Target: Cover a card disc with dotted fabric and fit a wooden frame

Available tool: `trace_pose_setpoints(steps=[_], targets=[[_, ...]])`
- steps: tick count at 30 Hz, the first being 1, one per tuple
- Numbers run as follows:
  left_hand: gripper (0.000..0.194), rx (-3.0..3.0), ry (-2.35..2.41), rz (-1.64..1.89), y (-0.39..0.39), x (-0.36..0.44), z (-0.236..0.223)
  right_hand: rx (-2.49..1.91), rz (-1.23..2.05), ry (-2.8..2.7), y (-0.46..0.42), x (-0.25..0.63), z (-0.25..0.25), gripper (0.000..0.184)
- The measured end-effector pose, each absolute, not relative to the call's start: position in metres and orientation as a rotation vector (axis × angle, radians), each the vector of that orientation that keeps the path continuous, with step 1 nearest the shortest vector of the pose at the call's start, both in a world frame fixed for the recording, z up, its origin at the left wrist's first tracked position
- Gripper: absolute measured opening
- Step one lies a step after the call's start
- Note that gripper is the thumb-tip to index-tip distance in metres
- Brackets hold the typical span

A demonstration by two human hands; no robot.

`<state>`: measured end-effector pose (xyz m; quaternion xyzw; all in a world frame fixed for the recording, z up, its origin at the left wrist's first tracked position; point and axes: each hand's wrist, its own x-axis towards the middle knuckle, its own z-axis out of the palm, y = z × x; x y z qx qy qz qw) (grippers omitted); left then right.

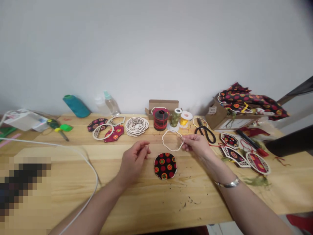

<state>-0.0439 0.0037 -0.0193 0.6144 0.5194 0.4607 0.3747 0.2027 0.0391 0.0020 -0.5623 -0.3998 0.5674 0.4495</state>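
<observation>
Between the fingers and thumb of my right hand (195,143) is the edge of a thin, pale scalloped wooden frame (163,143), held up above the table. Its middle is an open hole. My left hand (135,156) hovers left of the frame, fingers loosely curled and a little apart, with nothing visible in them. Below and between both hands lies a rounded black fabric piece (165,166) printed with red and orange flower dots. A pale rim shows along part of its edge.
Behind stand a red-and-black cord spool (160,120), a green spool (175,118), a yellow spool (184,120), scissors (205,131) and stacked wooden cutouts (137,126). Finished-looking ornaments (258,163) and a cardboard box (216,116) are right. A white cable (96,176) crosses the left; dark scraps dot the table.
</observation>
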Motion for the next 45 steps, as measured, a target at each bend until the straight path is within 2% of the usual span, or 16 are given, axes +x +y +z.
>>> trace_pose_setpoints(steps=[10,14,18,23,28,33,40,45], targets=[[0.028,1.624,1.422,1.092,0.001,-0.045,-0.014,-1.565,1.252,-1.037,0.045,0.218,0.009,0.014],[0.030,1.628,1.451,1.084,0.001,-0.045,-0.013,-1.588,1.209,-1.092,0.045,0.239,0.022,0.016],[0.033,1.606,1.474,1.107,0.000,-0.043,-0.009,-1.621,1.286,-1.419,0.042,0.260,0.032,0.021],[0.036,1.604,1.502,1.093,-0.003,-0.040,-0.007,-1.643,1.395,-1.739,0.042,0.261,0.018,0.026],[0.032,1.699,1.479,1.069,-0.004,-0.040,-0.010,-1.714,1.110,-1.997,0.049,0.259,0.005,0.029],[0.031,1.826,1.423,1.045,-0.006,-0.041,-0.008,-1.818,0.749,-2.078,0.043,0.242,0.022,0.030],[0.036,2.000,1.353,0.993,-0.011,-0.041,-0.008,-1.436,0.677,-2.400,0.031,0.173,0.046,0.025],[0.034,2.118,1.350,0.945,-0.012,-0.040,-0.010,-1.300,0.359,-2.536,0.056,0.113,0.046,0.020]])
